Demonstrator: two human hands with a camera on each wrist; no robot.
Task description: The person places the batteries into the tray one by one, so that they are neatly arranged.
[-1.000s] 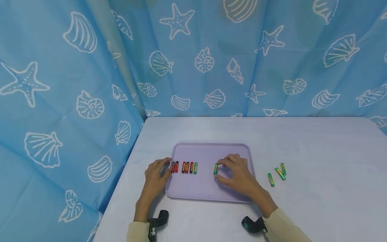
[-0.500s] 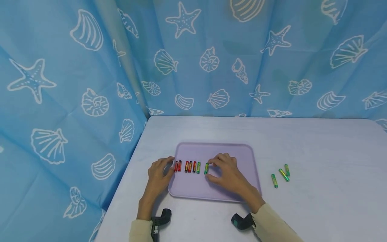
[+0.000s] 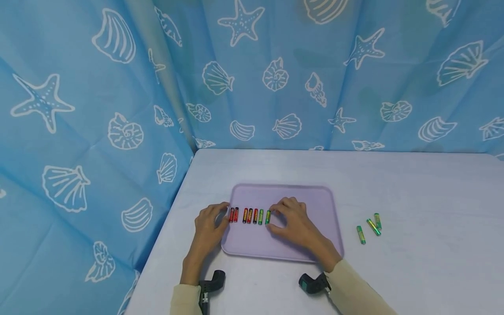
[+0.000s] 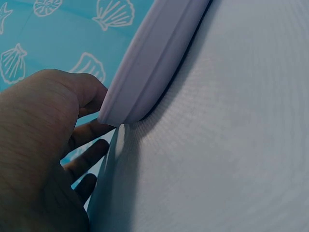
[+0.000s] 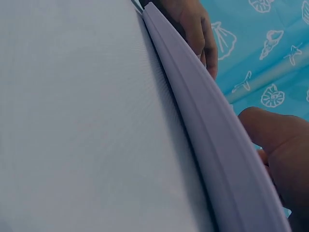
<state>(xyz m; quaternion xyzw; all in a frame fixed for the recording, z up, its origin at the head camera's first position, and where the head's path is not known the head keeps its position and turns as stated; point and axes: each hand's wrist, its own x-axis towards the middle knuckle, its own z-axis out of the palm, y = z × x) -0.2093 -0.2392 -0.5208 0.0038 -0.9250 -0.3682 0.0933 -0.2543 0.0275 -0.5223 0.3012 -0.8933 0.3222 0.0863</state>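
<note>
Inside the lilac tray lies a row of small cylindrical batteries. From the left come two red batteries, a gap, three red-and-black batteries, then a green battery. My right hand pinches another green battery by its two ends, upright in line at the row's right end. My left hand is at the tray's left rim, thumb and index finger curved close to the leftmost red battery; whether it grips that battery or the rim I cannot tell.
Several more green batteries lie loose on the white-covered table, right of the tray. A blue curtain with white shell prints hangs behind and at the left. Black wrist cameras sit on both wrists.
My right hand has slid its green battery leftward across the tray, from well apart to close beside the other green battery. The left hand stays at the tray's left rim.
</note>
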